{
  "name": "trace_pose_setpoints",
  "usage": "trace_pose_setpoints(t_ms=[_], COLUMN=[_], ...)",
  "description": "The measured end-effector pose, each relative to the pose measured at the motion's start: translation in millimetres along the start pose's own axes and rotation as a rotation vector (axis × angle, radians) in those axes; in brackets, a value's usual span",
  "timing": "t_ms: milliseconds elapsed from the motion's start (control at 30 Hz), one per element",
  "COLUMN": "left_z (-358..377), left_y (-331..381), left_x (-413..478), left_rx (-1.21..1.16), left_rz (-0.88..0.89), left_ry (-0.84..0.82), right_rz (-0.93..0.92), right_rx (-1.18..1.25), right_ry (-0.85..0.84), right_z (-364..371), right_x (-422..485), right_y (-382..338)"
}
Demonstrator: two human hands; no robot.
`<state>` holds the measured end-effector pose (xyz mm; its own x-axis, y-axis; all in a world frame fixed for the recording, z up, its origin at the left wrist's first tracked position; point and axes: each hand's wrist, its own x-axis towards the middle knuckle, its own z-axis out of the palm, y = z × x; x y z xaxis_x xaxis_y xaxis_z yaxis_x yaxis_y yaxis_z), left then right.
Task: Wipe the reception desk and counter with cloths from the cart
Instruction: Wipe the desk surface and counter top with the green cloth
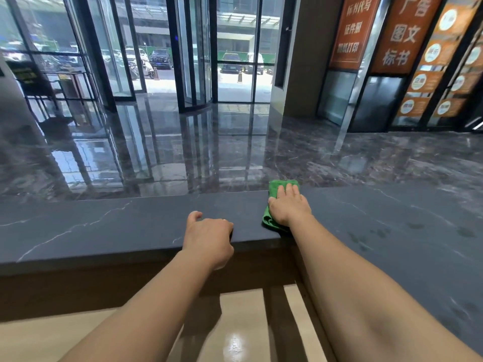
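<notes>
A dark grey marbled counter (pixel 104 226) runs across the view and bends toward me on the right. A green cloth (pixel 274 189) lies flat on it near the middle. My right hand (pixel 288 205) presses down on the cloth with straight fingers that reach toward the counter's far edge. My left hand (pixel 209 236) rests on the counter's near edge just left of the cloth, thumb on top and fingers curled over the edge.
Below the counter sits a lower beige desk surface (pixel 240 322). Faint smudges mark the counter's right wing (pixel 379 233). Beyond it lie a glossy dark lobby floor (pixel 183 152), glass revolving doors (pixel 193 61) and orange sign panels (pixel 402 35).
</notes>
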<state>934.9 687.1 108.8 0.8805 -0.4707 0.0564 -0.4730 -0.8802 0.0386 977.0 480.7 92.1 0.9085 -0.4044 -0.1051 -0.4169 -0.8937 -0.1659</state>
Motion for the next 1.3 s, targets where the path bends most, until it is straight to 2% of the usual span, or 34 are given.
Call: trace_pose_setpoints(t_ms=[167,333,500,700,867,1100,1300], left_z=[-3.6,-11.4,-15.5,-10.0,-7.8,-8.9,-9.5], left_y=[-1.9,-2.4,8.9,10.2,7.9,4.0,4.9], left_x=[0.4,7.5,15.9,21.9,23.9,23.7,22.5], left_rx=[0.017,0.043,0.151,0.199,0.171,0.115,0.108], left_rz=[0.006,-0.004,-0.013,-0.055,-0.067,-0.056,-0.069], left_ry=[-0.062,-0.084,-0.090,-0.093,-0.083,-0.115,-0.135], right_rz=[0.070,-0.142,-0.335,-0.201,-0.089,-0.095,-0.217], right_rx=[0.046,0.056,-0.004,-0.013,-0.006,0.021,0.127], right_ry=[0.025,-0.009,-0.068,-0.082,-0.069,-0.031,-0.092], right_z=[9.2,18.8,13.6,-1.4,-5.8,5.6,11.2], right_x=[-43.6,-61.3,-30.2,12.8,12.2,-40.2,-76.6], right_y=[-12.5,-42.9,-53.0,-27.5,6.3,4.7,-37.1])
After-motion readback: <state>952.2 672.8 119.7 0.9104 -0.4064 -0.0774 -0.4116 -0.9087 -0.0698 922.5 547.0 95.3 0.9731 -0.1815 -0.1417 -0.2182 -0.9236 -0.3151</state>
